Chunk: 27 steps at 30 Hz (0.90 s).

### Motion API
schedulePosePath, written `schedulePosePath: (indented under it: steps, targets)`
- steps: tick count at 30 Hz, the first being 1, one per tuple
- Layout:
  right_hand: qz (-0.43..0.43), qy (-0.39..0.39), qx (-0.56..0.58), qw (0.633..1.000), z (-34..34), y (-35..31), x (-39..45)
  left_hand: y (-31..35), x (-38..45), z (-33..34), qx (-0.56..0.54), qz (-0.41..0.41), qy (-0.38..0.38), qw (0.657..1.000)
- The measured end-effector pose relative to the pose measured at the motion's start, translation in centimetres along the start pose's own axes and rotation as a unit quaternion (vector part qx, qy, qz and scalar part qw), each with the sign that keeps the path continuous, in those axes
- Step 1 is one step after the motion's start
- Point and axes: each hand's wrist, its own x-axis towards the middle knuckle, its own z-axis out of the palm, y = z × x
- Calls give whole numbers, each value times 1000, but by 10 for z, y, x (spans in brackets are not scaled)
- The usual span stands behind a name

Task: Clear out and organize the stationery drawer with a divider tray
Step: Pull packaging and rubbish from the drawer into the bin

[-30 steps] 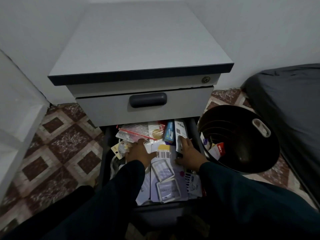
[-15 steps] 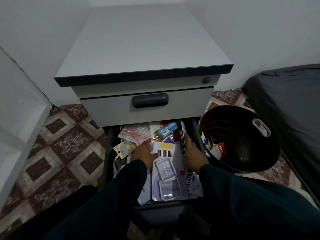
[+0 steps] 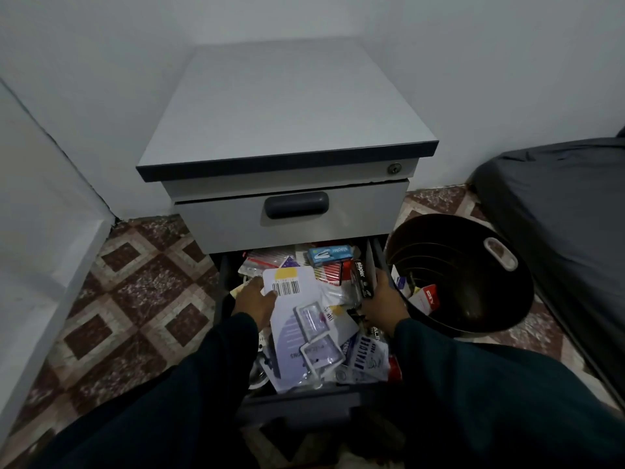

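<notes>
The lower drawer of a grey cabinet is pulled out and crammed with stationery packs. My left hand grips the left edge of a white card pack with a barcode that carries two clear blister boxes. My right hand holds a black stapler box upright against the drawer's right wall. A blue stapler box lies at the back on red packs. A bag printed in dark letters lies at the front right. No divider tray is in view.
A dark round bin stands right of the drawer with a few packs inside. The upper drawer is closed. A dark mattress lies at far right, a white wall at left. The patterned tile floor is bare at left.
The white barcode pack has tilted and lifted at its left edge under my left hand. My right hand has shifted right with the black box, now standing at the drawer's wall. The view pulled back.
</notes>
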Motion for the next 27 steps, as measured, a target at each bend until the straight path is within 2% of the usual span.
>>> schedulePosePath:
  steps: [6,11,19,27]
  targets:
    - [36,9,110,993,-9,-8,-15,12,-18,-17,44,7,66,997]
    - [38,10,147,988,-19,-13,-27,27,-27,-30,58,21,109,992]
    - [63,8,274,959,-34,-19,-53,47,-49,-35,39,46,117,991]
    - [83,-31,286,954,-61,-23,-64,70,-65,-23,38,72,104,991]
